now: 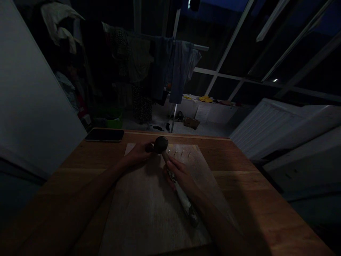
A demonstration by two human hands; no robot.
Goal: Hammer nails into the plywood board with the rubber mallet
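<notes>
My right hand (180, 173) is wrapped round the handle of a hammer (183, 200). The dark, rounded hammer head points away from me, over the far part of a pale wooden board (146, 209). Close beside the head on its left is my left hand (138, 153), fingers drawn together above the board; what they pinch, if anything, is hidden in the dim light. Just right of the hammer head, several thin nails (182, 154) stand in a row near the board's far edge, some leaning a little.
Under the board is a wooden table (239, 185). A dark phone (104, 135) lies at its far left corner. Beyond the table, clothes (181, 67) hang on a rack, and a green basket (114, 119) stands on the floor. A white ribbed panel (269, 124) is at the right.
</notes>
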